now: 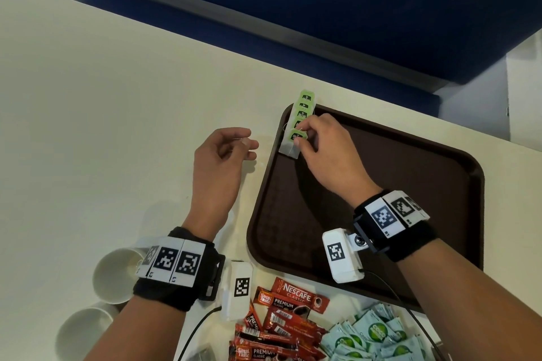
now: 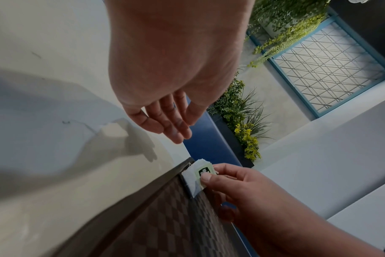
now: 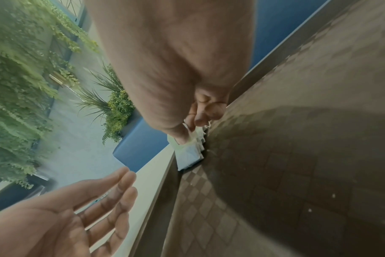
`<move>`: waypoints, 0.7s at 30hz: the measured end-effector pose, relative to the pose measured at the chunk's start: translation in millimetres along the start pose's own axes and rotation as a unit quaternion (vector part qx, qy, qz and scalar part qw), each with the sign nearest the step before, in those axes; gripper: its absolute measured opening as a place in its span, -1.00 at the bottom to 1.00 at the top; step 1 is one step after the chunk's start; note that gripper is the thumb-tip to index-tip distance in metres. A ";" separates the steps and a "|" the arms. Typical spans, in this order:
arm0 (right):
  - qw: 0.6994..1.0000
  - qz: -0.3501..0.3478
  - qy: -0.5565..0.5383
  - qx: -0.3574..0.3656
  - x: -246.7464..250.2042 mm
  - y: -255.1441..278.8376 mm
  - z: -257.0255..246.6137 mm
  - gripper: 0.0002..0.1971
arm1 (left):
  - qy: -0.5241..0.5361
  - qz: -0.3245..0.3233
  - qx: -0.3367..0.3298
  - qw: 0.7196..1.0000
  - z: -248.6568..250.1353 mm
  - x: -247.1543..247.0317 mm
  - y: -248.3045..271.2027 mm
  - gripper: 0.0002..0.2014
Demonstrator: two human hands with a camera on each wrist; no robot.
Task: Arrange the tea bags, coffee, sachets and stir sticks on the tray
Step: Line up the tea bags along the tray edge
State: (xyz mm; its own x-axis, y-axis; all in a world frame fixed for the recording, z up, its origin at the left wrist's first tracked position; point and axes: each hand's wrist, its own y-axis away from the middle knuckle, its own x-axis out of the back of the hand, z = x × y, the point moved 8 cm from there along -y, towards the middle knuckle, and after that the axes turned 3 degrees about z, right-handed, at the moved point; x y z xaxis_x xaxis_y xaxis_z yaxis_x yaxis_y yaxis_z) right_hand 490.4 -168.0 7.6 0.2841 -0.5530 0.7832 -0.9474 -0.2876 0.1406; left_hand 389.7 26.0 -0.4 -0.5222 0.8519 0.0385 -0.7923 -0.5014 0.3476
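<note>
From the head view, the right hand (image 1: 328,152) works at the far left corner of the brown tray (image 1: 457,173), its thumb and forefinger pinching the nearest green tag of a row of tea bags (image 1: 299,123) that leans along the tray's left rim, the farthest one poking past the corner. The left hand (image 1: 220,161) hovers over the cream worktop (image 1: 102,97) just beside the tray, fingers loosely bent and holding nothing. Red coffee sticks (image 1: 281,319) and pale green sachets (image 1: 378,334) lie heaped on the worktop at the tray's near edge, beside two white paper cups (image 1: 117,275); no stir sticks can be made out. The left wrist view shows the right thumb pressed on the front tag, the white bags stacked against the rim, and the left hand's fingers relaxed and apart. The right wrist view is blurred, yet shows fingers curled close on the paper with the left palm spread below. These bags look feather-light, soft and easily crumpled, with thin strings liable to tangle; they are probably best held by the stiffer tag or squeezed gently as a stack from both ends.
</note>
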 end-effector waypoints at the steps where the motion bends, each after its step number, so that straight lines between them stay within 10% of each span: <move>1: 1.000 0.004 0.001 0.001 0.2 -0.4 0.7 -0.85 | 0.000 0.000 0.001 1.000 -0.3 0.3 -0.1 -0.82; 21: 0.997 0.055 -0.048 0.007 8.0 -0.2 6.2 -0.66 | -0.003 -0.004 0.005 1.000 1.7 -4.8 4.8 -0.85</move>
State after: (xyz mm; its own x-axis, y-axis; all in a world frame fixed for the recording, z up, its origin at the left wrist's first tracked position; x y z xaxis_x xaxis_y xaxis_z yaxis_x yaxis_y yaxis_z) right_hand 493.7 -177.2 10.1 0.1918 -0.6538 0.7320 -0.9716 -0.2319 0.0474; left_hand 388.9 19.8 2.6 -0.5131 0.8573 0.0414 -0.7937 -0.4923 0.3573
